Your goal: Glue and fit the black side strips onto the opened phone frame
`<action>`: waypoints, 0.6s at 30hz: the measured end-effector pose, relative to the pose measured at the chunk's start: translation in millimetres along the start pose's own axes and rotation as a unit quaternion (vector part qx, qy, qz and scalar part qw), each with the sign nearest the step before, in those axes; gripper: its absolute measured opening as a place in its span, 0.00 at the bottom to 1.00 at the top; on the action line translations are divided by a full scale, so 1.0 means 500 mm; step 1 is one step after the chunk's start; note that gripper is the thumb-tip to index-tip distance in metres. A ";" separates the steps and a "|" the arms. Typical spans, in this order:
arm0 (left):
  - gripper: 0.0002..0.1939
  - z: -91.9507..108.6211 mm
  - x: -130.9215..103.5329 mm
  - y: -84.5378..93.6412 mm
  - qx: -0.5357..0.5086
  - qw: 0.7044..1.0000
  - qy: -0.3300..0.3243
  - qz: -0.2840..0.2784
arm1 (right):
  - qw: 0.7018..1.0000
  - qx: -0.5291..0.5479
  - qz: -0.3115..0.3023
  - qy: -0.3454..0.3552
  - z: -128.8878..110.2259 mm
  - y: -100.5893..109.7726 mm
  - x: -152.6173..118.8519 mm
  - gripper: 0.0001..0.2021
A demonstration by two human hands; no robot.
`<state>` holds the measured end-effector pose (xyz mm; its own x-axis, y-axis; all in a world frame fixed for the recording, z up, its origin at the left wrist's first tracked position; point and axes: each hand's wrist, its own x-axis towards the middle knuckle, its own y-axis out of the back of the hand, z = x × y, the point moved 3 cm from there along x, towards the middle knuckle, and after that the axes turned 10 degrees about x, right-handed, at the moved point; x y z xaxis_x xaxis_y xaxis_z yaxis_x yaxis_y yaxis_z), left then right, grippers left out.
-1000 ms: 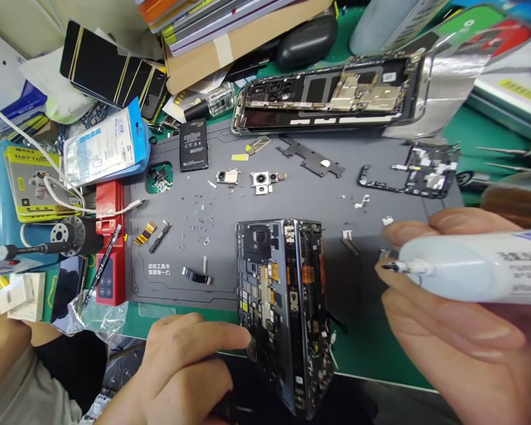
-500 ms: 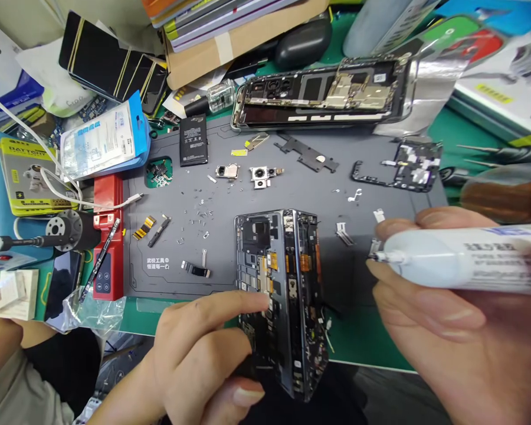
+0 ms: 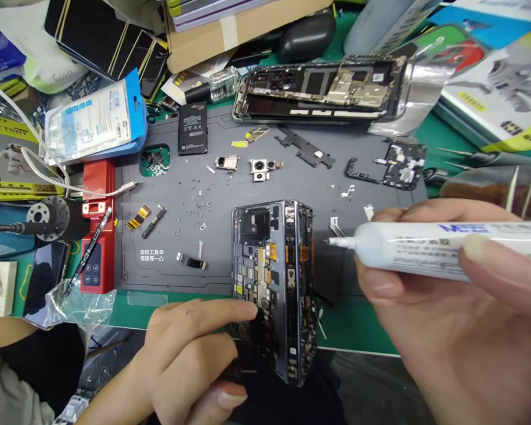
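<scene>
My left hand [image 3: 194, 354] is at a partly dismantled folding phone [image 3: 287, 283], its index finger laid along the left half and the other fingers curled beside the lower edge. The phone is bent like a tent, hinge side towards me, with circuit parts and orange flex cables exposed. Its lower end reaches past the table edge. My right hand [image 3: 442, 307] is closed around a white glue tube [image 3: 425, 251], thumb on top. The tube lies level, its thin nozzle [image 3: 338, 242] pointing left, a short gap from the phone's right side.
Loose screws [image 3: 197, 206], camera modules [image 3: 261, 169], a battery [image 3: 193, 128] and flex cables [image 3: 190, 261] lie on the grey mat [image 3: 168, 195]. An opened phone [image 3: 318, 88] lies behind. A red device [image 3: 98, 260] stands left; tweezers [image 3: 511, 189] are at right.
The tube has swung level and its nozzle has come left, nearer the phone, showing more of the label. My left index finger has shifted slightly on the phone. The view has moved a little.
</scene>
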<state>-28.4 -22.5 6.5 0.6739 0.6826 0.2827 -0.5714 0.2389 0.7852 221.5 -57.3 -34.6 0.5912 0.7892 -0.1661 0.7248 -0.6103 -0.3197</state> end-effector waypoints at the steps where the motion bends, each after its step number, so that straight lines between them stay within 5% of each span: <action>1: 0.18 -0.004 -0.006 -0.001 0.006 1.000 -0.004 0.005 | 1.000 -0.002 0.001 -0.002 -0.002 -0.001 0.001 0.14; 18: 0.19 -0.054 -0.068 -0.002 0.033 0.997 -0.019 0.074 | 0.998 0.039 -0.003 -0.043 -0.016 -0.032 -0.001 0.05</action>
<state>-63.3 -27.5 -18.9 0.6028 0.6801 0.4172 -0.6338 0.0905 0.7682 212.5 -48.5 -21.9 0.5514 0.7981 -0.2429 0.6963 -0.6007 -0.3928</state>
